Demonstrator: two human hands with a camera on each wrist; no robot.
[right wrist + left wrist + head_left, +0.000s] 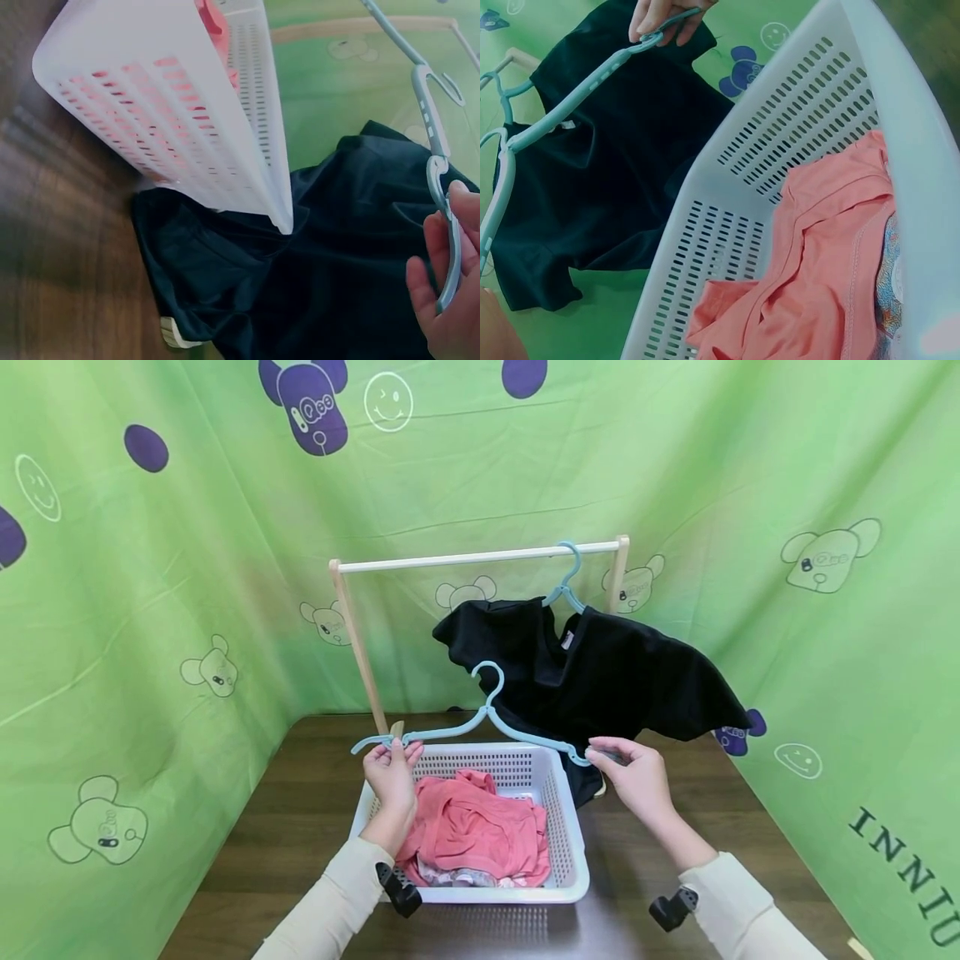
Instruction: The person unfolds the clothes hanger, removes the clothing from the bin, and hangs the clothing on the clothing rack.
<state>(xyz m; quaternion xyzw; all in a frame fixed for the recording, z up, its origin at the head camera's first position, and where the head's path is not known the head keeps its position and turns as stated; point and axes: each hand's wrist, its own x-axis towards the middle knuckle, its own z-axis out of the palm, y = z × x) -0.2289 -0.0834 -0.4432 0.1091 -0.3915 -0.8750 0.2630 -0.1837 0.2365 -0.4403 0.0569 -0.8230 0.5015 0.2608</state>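
Note:
Between my two hands a light blue clothes hanger is held up over the far rim of the basket, hook upward. My left hand pinches its left arm near the end. At the other end my right hand grips the tip, with fingers curled about it in the right wrist view. Below lies a white plastic basket with a crumpled coral-pink garment and a patterned cloth under it. Behind the hanger a black shirt hangs on another blue hanger.
A rack with a white rod and wooden posts stands at the back of the brown wooden table. Green printed curtains enclose the table at the back and sides. The black shirt's lower part reaches down beside the basket's right wall.

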